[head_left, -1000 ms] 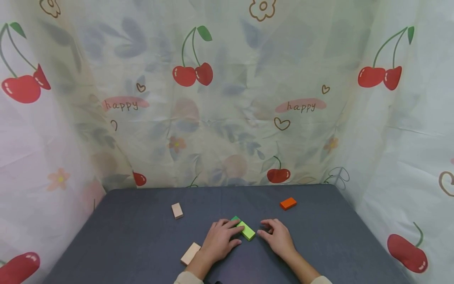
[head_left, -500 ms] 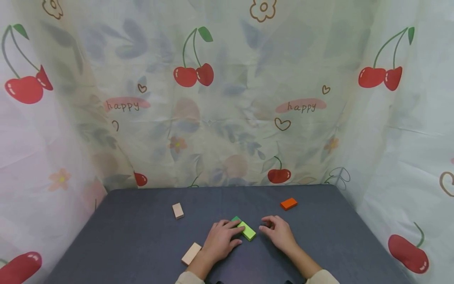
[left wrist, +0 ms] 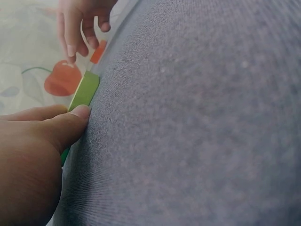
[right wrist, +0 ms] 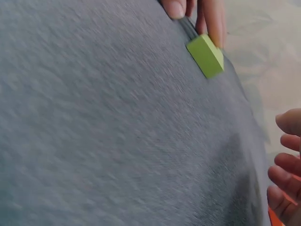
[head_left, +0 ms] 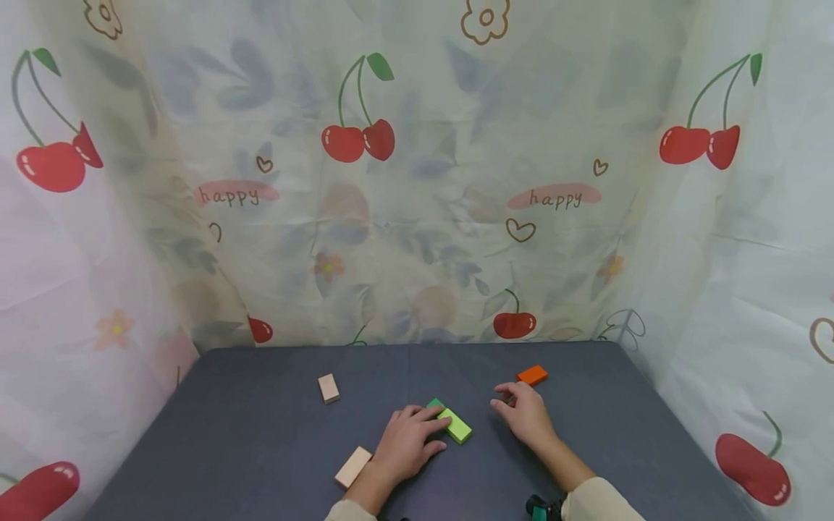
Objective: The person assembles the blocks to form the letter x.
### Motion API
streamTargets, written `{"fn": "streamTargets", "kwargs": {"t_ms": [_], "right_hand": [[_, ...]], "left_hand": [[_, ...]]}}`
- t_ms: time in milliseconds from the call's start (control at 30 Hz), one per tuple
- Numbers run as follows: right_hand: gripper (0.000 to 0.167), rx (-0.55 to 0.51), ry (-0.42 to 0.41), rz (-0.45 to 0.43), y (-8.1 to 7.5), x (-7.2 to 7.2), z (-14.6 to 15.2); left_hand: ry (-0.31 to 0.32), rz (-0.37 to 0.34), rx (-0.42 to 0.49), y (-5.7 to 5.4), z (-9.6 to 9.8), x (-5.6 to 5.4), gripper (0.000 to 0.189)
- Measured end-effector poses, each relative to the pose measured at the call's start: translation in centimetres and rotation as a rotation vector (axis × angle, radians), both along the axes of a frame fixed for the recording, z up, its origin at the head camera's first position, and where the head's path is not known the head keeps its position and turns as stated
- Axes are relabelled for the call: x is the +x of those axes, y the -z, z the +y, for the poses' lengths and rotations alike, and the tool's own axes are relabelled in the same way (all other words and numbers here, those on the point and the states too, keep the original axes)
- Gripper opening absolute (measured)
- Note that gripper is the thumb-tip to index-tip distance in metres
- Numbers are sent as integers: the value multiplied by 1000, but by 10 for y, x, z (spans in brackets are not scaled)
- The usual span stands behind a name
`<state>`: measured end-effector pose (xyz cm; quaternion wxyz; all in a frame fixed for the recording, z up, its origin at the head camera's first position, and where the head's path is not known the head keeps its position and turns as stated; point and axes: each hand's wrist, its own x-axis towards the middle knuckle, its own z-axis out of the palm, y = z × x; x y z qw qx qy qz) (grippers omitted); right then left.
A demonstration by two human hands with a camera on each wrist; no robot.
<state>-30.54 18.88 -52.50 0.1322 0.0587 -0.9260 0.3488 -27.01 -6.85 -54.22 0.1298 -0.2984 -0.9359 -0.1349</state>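
A lime-green block [head_left: 459,430] lies end to end with a darker green block [head_left: 435,403] at the middle of the dark table. My left hand [head_left: 405,441] rests on them with its fingers extended, a fingertip on the lime block, covering part of the green one. In the right wrist view the lime block [right wrist: 205,56] lies flat under that hand's fingertips. My right hand [head_left: 526,417] hovers just in front of an orange block [head_left: 533,375], fingers loosely bent and nothing between them. The right wrist view shows this hand [right wrist: 288,165] at the right edge, above a sliver of orange.
One pale wooden block [head_left: 354,467] lies beside my left wrist, partly behind it. Another pale block [head_left: 329,388] stands farther back on the left. Printed curtains [head_left: 417,217] close off the table's [head_left: 247,427] back and sides.
My right hand has moved away from the lime block, back and to the right toward the orange block. The left hand stays on the green blocks.
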Motion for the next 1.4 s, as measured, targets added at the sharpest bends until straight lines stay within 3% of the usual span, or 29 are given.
{"fn": "streamTargets", "kwargs": {"t_ms": [233, 500, 867, 1400], "right_hand": [[25, 109, 21, 79, -3, -8, 10], [30, 209, 32, 87, -4, -14, 18], [29, 292, 39, 197, 9, -25, 35], [35, 341, 51, 145, 13, -32, 48]], "left_hand": [[3, -20, 7, 0, 0, 0, 46], [-1, -23, 6, 1, 1, 0, 47], [-4, -33, -6, 1, 1, -1, 47], [-1, -66, -5, -2, -1, 0, 47]]}}
